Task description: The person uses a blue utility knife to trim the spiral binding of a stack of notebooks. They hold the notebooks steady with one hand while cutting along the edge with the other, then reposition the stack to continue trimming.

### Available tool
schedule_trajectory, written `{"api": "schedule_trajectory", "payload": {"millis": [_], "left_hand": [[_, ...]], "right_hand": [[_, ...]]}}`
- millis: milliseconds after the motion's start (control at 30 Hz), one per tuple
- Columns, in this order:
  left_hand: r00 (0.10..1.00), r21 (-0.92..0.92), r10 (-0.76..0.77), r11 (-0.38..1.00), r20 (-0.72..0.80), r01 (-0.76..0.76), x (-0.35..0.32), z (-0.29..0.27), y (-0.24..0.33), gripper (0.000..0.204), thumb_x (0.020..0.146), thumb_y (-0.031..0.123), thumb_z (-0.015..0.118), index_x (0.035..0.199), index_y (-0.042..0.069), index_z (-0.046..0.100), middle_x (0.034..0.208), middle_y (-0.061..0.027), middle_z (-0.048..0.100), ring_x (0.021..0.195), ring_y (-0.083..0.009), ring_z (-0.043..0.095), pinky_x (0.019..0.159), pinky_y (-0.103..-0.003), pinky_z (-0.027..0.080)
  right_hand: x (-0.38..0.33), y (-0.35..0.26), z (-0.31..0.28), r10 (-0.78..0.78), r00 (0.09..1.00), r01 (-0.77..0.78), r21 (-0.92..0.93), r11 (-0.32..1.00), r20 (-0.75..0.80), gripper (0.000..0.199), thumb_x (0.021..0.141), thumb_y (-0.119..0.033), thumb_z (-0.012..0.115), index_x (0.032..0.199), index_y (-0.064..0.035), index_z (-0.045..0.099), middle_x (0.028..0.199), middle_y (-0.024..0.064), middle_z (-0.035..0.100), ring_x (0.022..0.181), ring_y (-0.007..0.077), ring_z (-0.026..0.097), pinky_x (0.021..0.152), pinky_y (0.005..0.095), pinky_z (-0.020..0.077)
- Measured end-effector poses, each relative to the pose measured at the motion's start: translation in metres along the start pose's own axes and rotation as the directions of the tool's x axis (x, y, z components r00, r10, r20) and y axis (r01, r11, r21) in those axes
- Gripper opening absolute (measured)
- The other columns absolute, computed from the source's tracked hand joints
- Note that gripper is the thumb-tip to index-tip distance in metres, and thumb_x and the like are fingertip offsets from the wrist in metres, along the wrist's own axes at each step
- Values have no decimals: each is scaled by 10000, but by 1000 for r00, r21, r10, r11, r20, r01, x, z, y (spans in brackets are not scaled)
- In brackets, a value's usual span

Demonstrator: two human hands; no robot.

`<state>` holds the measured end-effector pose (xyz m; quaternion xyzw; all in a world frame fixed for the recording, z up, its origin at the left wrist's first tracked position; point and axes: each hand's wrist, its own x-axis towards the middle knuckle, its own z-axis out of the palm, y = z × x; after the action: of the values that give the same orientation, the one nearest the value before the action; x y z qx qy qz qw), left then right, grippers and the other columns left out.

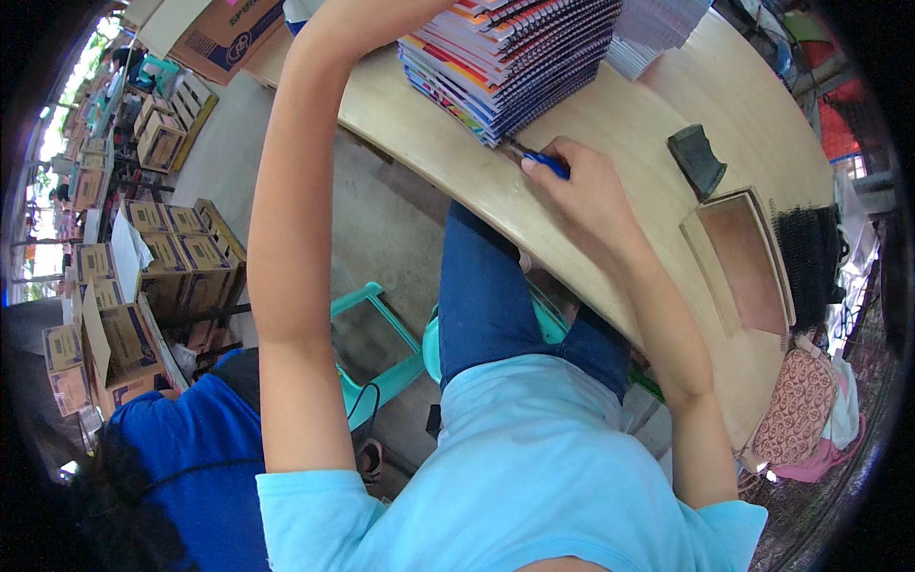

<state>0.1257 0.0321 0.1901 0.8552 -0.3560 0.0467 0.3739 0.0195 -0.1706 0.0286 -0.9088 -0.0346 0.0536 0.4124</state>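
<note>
Right hand (581,181) pinched shut on a blue pen (548,164), at 6 o'clock of the spiral notebook stack (515,57) on the bench (629,124). Left hand out of frame, grip untold. Probably heavy, slippery-covered; best gripped low, both sides.

- A pale wooden table (610,114) with a curved edge runs under the hands and off to their right.
- A grey concrete floor (381,210) lies below the table, left of the hands.
- A teal plastic chair (381,334) stands on it, beneath the arms.
- Stacked cardboard boxes (162,257) crowd the far left, well away from the hands.
- Daylight comes in at the far left edge.
</note>
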Motion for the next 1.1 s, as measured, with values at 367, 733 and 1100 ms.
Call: {"api": "schedule_trajectory", "payload": {"millis": [367,733,1100], "left_hand": [[998,66,62,996,-15,-61,0,-1,-9,374,935,295,583,1224,64,642,1392,-250,464,1330,-329,408,1054,-380,358],[990,64,141,988,-23,-140,-3,1,-10,404,938,362,580,1196,62,655,1351,-222,524,1341,-297,404,1026,-362,382],[998,3,67,998,11,-67,1,1,-16,390,935,353,584,1137,33,678,1295,-137,595,1238,-234,518,907,-315,489]], "right_hand": [[3,-1,-1,-26,1000,27,-171,985,7,348,843,-348,630,908,-6,631,769,154,642,741,341,633,668,439,488],[-19,16,30,-403,832,308,-287,907,-382,350,731,-272,739,945,-20,623,914,160,594,865,344,586,750,456,463],[11,0,1,178,972,-205,193,959,152,253,771,-238,709,761,1,625,708,128,622,681,340,609,637,436,477]]}}
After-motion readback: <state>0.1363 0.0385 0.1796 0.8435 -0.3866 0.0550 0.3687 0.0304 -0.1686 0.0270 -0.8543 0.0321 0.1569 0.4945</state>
